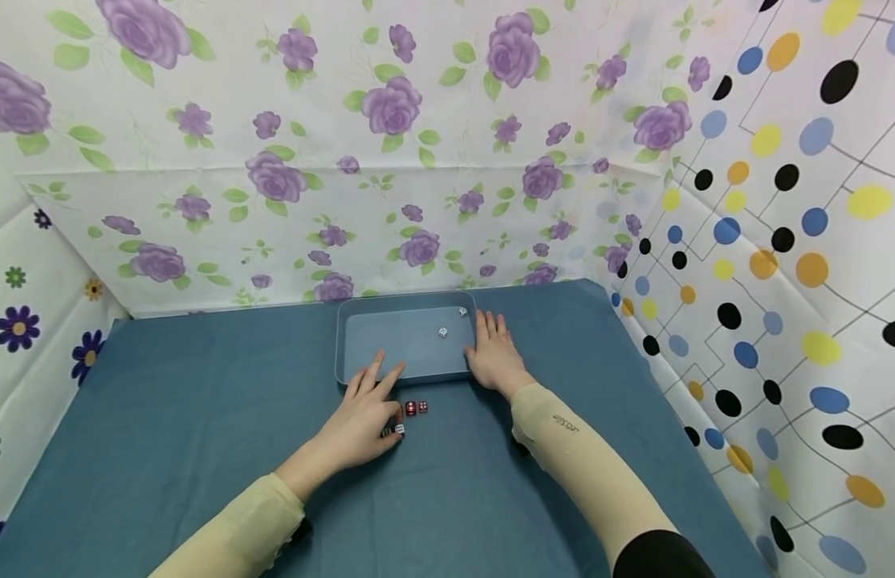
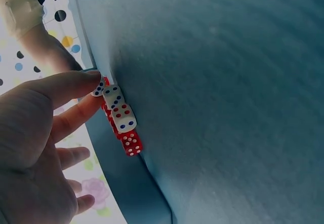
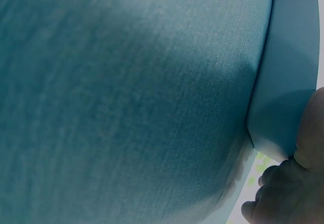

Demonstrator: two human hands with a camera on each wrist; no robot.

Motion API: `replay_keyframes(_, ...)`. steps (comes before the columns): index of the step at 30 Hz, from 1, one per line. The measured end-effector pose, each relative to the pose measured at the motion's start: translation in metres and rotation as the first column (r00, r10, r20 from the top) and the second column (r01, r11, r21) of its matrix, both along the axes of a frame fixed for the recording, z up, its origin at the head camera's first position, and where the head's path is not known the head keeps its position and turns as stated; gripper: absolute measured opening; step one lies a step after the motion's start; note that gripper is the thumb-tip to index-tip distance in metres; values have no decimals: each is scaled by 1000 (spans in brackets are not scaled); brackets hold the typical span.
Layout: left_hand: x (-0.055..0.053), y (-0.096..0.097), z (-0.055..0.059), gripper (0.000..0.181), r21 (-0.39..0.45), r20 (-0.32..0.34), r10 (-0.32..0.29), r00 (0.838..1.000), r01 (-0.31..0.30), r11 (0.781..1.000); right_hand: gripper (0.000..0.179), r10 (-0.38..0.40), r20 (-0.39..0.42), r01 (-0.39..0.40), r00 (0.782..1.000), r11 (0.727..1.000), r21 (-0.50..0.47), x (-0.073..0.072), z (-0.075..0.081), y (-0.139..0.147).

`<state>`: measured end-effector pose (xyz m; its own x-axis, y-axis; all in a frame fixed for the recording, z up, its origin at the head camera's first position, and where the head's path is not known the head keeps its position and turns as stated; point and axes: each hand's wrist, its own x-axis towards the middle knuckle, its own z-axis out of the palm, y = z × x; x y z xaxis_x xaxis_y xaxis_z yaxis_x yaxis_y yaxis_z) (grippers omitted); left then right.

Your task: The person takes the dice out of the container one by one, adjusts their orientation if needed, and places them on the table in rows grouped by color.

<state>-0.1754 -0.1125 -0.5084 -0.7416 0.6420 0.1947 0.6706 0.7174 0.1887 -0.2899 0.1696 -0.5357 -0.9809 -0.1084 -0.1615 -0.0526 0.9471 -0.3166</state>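
In front of the blue tray (image 1: pixel 396 371), my left hand (image 1: pixel 360 421) pinches a white die (image 2: pixel 98 88) between thumb and index finger, its other fingers spread toward the tray's front rim. Close by, a short row holds white dice (image 2: pixel 124 118) with red and blue pips, and red dice (image 2: pixel 131 143) line up behind them. From above, the red dice (image 1: pixel 411 408) show just right of my left fingers, which cover part of the row. My right hand (image 1: pixel 496 357) rests at the tray's right front corner, fingers extended along the right side and thumb at the rim.
Two white dice (image 1: pixel 443 332) lie inside the tray on its right side. A blue cloth (image 1: pixel 201 433) covers the table. A flowered sheet (image 1: pixel 331 193) hangs behind the tray, and a dotted sheet (image 1: pixel 779 281) borders the right.
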Motion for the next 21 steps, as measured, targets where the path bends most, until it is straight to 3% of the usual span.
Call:
replay_keyframes(6, 0, 3, -2, 17, -32, -22, 7, 1000, -8, 999, 78, -3, -29, 3, 1000, 1000, 4, 7, 7, -2)
replay_keyframes(13, 6, 2, -7, 18, -28, -9, 6, 1000, -6, 1000, 77, -1, 9, 1, 1000, 1000, 22, 15, 6, -5)
replay_keyframes(21, 3, 5, -6, 21, -16, -42, 15, 999, -16, 1000, 76, 7, -47, -7, 999, 1000, -1, 14, 16, -4)
